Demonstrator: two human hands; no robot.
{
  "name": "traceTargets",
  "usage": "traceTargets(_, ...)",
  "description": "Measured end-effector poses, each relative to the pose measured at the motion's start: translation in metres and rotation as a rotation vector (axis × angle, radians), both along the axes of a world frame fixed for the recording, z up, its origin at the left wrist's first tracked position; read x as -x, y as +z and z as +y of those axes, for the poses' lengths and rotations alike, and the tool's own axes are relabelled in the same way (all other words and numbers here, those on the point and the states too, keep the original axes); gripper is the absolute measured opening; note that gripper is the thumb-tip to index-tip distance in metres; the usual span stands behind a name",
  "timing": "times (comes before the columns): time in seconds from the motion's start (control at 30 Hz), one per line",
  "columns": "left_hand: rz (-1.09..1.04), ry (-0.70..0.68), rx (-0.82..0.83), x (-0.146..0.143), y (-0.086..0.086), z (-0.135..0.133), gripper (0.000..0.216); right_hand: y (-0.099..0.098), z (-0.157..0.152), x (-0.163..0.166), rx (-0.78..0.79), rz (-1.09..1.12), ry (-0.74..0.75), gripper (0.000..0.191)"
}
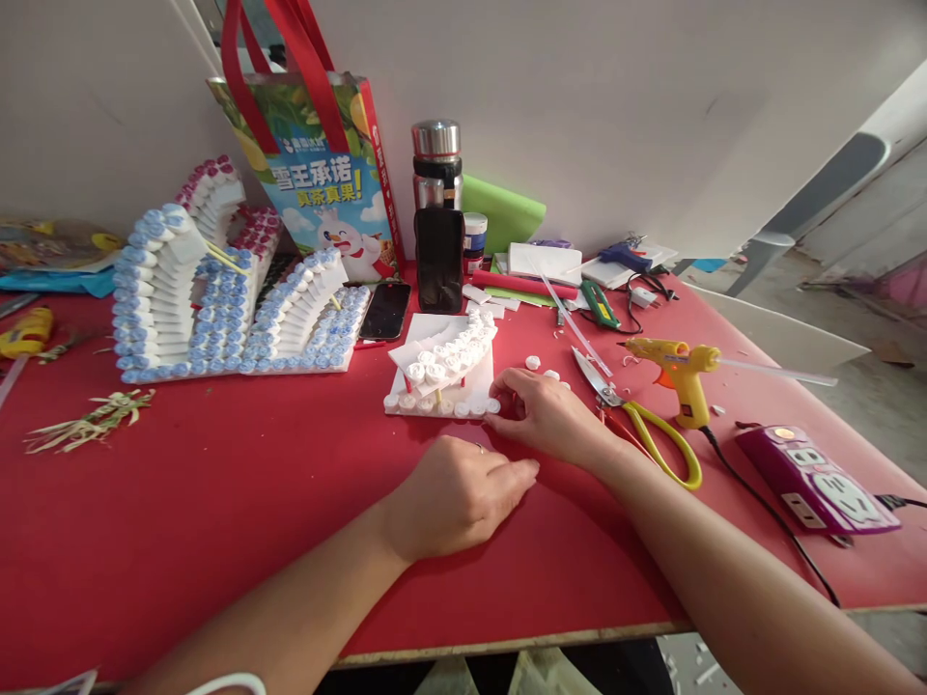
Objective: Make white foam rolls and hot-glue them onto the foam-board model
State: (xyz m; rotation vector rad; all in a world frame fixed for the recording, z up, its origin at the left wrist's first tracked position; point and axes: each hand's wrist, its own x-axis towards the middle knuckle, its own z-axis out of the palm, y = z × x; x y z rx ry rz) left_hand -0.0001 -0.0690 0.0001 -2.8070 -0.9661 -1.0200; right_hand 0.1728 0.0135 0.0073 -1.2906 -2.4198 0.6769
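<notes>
A small white model [478, 386], a flat base with an arched row of paper-like rosettes on little posts, stands in front of me. At its front right corner, my right hand [545, 413] has thumb and forefinger closed around a white rosette [493, 406] at the end of the front row. My left hand [463, 497] rests on the table nearer to me, its ringed fingers together and pointing right; its palm side is hidden. Several loose white rosettes [533, 363] lie just beyond my right hand.
Scissors [644, 425] with yellow handles and a yellow glue gun [673, 362] lie to the right, beside a purple power strip [818, 483]. Larger blue-and-white models [217, 319], a phone [385, 311], a gift bag [319, 183] and a flask [437, 159] stand behind.
</notes>
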Motion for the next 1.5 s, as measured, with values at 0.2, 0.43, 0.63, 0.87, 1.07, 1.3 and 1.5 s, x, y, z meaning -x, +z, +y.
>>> traceTargets(0.2,-0.107,0.270,-0.042,0.014,0.003,0.012,0.023,0.004,0.006,-0.009,0.067,0.085,0.083,0.022)
traceTargets(0.43,-0.063,0.419,0.003,0.015,0.000,0.017,0.019,0.002,0.008,-0.011,0.082,0.115,0.081,0.017)
traceTargets(0.63,-0.014,0.432,0.039,0.019,-0.005,0.019,0.020,0.002,0.010,-0.012,0.092,0.148,0.074,0.012)
traceTargets(0.87,-0.030,0.424,0.062,0.020,-0.006,0.022,0.019,0.001,0.013,-0.014,0.165,0.237,0.049,0.012)
traceTargets(1.07,-0.051,0.429,0.066,0.019,-0.005,0.023,0.020,0.002,0.012,-0.013,0.153,0.243,0.039,0.015)
traceTargets(1.3,-0.073,0.437,0.086,0.017,-0.004,0.023,0.019,0.004,0.013,-0.013,0.145,0.241,0.009,0.014)
traceTargets(1.5,-0.065,0.452,0.092,0.017,-0.006,0.023,0.018,0.008,0.012,-0.014,0.168,0.223,0.031,0.013)
